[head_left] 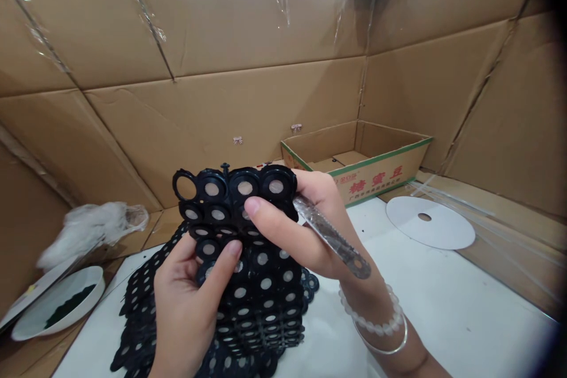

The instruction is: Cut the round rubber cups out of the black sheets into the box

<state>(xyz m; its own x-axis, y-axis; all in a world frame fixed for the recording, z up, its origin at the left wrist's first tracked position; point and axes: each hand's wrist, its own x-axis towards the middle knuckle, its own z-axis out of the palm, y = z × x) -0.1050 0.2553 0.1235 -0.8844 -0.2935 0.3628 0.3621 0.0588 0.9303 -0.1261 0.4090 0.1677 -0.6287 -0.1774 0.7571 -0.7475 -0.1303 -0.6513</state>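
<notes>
A bendy black sheet of joined round pieces with pale centres (248,274) hangs between both hands. My left hand (186,301) is closed on its left side, with the thumb pressed on the front face. My right hand (305,224) grips the upper right part, thumb in front and the other fingers hidden behind. Tucked in that same hand is a slim flat metal tool (334,238) with a hole in its rounded end; its other end is hidden. At the sheet's upper left corner, one ring (185,171) has an open centre. More black sheets (142,301) lie underneath on the white tabletop.
Cardboard walls (230,100) surround the white tabletop (425,313). A cardboard box with green edges (376,174) stands at the back right, near a white disc with a centre hole (456,230). At left are a white bowl (95,289) with dark green contents and a clear plastic bag (97,227).
</notes>
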